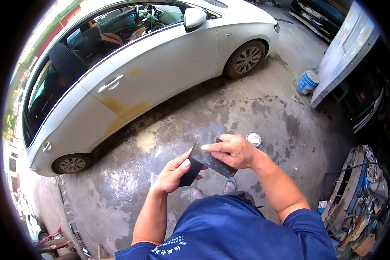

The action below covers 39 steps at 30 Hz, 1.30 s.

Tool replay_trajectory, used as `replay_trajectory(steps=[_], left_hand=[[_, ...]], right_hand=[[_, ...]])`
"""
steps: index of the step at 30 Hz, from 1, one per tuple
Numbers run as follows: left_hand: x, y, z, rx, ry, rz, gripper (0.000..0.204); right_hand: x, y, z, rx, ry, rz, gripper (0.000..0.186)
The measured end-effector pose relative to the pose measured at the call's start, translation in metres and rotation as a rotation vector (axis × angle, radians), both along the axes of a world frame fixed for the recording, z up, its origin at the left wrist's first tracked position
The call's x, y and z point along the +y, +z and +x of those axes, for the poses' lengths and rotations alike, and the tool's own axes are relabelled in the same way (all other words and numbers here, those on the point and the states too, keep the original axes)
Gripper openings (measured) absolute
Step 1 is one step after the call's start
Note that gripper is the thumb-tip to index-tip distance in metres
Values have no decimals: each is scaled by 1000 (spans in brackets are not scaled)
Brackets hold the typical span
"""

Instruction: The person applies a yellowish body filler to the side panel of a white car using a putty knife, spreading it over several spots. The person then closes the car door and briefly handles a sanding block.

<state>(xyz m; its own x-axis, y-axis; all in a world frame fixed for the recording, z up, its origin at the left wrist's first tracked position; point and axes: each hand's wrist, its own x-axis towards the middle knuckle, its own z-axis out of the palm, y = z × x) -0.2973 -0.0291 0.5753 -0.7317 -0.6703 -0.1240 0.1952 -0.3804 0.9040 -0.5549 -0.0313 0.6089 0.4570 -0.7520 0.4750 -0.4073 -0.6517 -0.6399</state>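
My left hand point(174, 172) is closed around a dark, flat, rectangular piece point(190, 174) that looks like sandpaper, its thin upper edge tilted upward. Just to the right, my right hand point(233, 151) grips another dark flat part point(223, 168), also like sandpaper, with the index finger pointing toward the left hand. Whether both parts belong to one folded sheet, I cannot tell. Both hands are in front of my body, above the floor. Beyond them stands a white car point(160, 60) with yellowish patches point(125, 108) on its lower doors.
A round light-coloured can point(254, 139) stands on the stained concrete floor point(286, 151) just beyond my right hand. Farther right are a blue and white bucket point(307, 82) and a leaning pale panel point(344, 52). Scrap car parts point(359, 199) are piled at the lower right.
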Motion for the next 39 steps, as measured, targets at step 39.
replay_trajectory(steps=[39], left_hand=[[14, -12, -12, 21, 427, -164, 48]], right_hand=[[34, -17, 76, -1052, -75, 851, 35]])
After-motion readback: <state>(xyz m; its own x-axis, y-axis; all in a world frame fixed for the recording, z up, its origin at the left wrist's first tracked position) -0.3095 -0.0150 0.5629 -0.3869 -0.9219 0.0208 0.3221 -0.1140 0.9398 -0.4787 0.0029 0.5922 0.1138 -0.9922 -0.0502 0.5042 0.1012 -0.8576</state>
